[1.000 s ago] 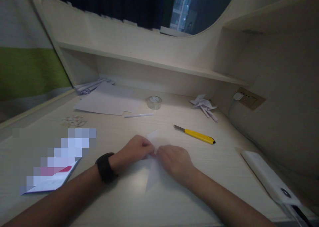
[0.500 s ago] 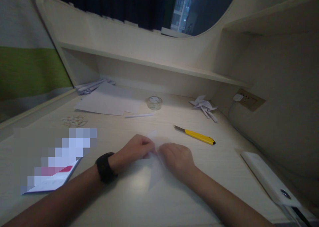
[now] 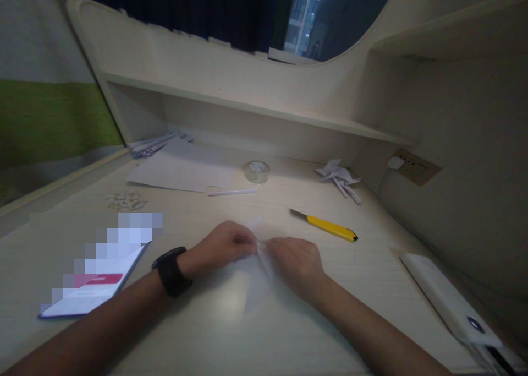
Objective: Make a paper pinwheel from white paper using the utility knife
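A thin white piece of paper [image 3: 256, 289] lies between my hands, partly raised and folded near the fingertips. My left hand [image 3: 225, 246], below a black wristband, pinches its upper left part. My right hand [image 3: 296, 263] is closed with curled fingers on the paper's right side. Their fingertips nearly meet at the folded part, and my hands hide some of the sheet. To the right and further off, a yellow utility knife [image 3: 330, 227] lies with its blade out. Beyond my hands rests a thin white paper tube [image 3: 231, 192].
A clear tape roll [image 3: 257, 172] stands at the back. White sheets [image 3: 173, 167] and rolled paper lie back left, near a small pile of pale bits [image 3: 127, 201]. Paper pinwheels [image 3: 336, 175] sit back right. A lit tablet [image 3: 99, 288] is at left, a white power strip [image 3: 445, 299] at right.
My right hand has moved very slightly left, so the fingertips sit closer together at the paper's fold. The view has shifted a little; the other things stay put.
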### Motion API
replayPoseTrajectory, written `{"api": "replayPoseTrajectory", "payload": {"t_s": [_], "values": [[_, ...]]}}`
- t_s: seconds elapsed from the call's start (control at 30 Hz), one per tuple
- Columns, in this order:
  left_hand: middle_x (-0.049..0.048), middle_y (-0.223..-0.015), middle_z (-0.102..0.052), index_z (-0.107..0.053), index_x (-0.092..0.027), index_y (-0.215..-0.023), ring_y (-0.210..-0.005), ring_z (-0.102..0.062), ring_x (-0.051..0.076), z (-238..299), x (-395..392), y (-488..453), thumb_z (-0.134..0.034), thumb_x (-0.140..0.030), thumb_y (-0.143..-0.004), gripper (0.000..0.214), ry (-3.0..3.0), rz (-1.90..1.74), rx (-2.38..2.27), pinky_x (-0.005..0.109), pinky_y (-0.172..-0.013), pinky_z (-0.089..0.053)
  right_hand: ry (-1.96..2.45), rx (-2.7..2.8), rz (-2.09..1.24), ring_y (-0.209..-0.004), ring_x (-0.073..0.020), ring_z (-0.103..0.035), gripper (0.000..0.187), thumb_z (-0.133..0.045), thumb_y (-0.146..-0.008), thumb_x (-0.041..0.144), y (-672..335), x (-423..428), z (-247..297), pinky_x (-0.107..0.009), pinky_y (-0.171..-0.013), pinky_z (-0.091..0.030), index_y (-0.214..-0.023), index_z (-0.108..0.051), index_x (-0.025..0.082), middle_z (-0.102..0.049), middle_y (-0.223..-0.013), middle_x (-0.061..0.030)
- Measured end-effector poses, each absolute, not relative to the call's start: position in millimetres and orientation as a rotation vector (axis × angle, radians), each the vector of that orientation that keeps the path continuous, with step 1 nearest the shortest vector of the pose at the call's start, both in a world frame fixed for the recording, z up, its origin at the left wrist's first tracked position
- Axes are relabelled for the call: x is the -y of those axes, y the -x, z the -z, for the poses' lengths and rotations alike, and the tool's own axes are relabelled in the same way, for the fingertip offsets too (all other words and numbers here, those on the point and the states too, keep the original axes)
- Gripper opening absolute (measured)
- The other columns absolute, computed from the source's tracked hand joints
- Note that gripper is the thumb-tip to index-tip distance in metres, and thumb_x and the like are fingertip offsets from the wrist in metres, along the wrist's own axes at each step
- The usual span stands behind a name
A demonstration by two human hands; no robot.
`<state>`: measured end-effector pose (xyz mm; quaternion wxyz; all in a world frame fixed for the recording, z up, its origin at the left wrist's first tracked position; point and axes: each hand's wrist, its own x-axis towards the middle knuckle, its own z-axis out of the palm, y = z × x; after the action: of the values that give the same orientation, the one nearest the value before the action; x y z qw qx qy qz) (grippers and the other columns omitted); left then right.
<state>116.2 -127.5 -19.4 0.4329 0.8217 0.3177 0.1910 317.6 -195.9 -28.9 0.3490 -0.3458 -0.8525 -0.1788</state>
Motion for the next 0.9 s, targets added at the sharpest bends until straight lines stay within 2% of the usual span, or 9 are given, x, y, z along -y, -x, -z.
{"api": "replayPoseTrajectory", "payload": {"t_s": [0.17, 0.33, 0.47, 0.7, 0.9], "values": [[-0.0004, -0.06, -0.061, -0.07, -0.015, -0.071, -0.056, -0.052, 0.011, 18.5, 128.3, -115.5, -0.056, -0.028, -0.08, 0.021, -2.132, -0.487, -0.78, 0.019, -0.052, -0.034, 0.931, 2.225, 0.454, -0.066, -0.0147, -0.067, 0.019, -0.047, -0.089, 0.011, -317.7, 195.5, 32.7, -0.025, -0.062, -0.054, -0.084, -0.066, 0.013, -0.072, -0.078, -0.006], [-0.0002, -0.063, -0.066, -0.072, -0.016, -0.074, -0.059, -0.057, 0.012, 24.1, 125.6, -114.4, -0.057, -0.029, -0.081, 0.021, -2.199, -0.509, -0.771, 0.02, -0.056, -0.037, 0.898, 2.238, 0.449, -0.072, -0.0156, -0.069, 0.019, -0.047, -0.09, 0.012, -318.5, 194.8, 34.2, -0.026, -0.066, -0.056, -0.09, -0.066, 0.012, -0.073, -0.083, -0.0074], [0.0023, -0.078, -0.073, -0.074, -0.018, -0.084, -0.071, -0.064, 0.016, 26.7, 124.0, -114.0, -0.059, -0.032, -0.081, 0.021, -2.148, -0.549, -0.772, 0.023, -0.066, -0.043, 0.857, 2.198, 0.44, -0.075, -0.0159, -0.07, 0.019, -0.048, -0.089, 0.011, -319.1, 194.8, 31.8, -0.027, -0.069, -0.057, -0.091, -0.067, 0.012, -0.073, -0.084, -0.0087], [0.0031, -0.083, -0.075, -0.075, -0.019, -0.086, -0.076, -0.066, 0.017, 28.8, 123.8, -114.5, -0.062, -0.032, -0.082, 0.019, -2.065, -0.582, -0.731, 0.025, -0.07, -0.046, 0.844, 2.18, 0.403, -0.076, -0.0161, -0.07, 0.018, -0.05, -0.089, 0.011, -319.9, 196.0, 26.3, -0.027, -0.071, -0.058, -0.093, -0.068, 0.012, -0.074, -0.086, -0.0085], [0.0027, -0.082, -0.074, -0.075, -0.019, -0.087, -0.074, -0.066, 0.018, 32.8, 121.0, -113.6, -0.061, -0.034, -0.082, 0.021, -2.024, -0.55, -0.74, 0.025, -0.068, -0.047, 0.809, 2.181, 0.454, -0.077, -0.0162, -0.071, 0.015, -0.053, -0.088, 0.013, -320.2, 195.3, 26.5, -0.028, -0.071, -0.059, -0.092, -0.068, 0.012, -0.074, -0.086, -0.0081]]}}
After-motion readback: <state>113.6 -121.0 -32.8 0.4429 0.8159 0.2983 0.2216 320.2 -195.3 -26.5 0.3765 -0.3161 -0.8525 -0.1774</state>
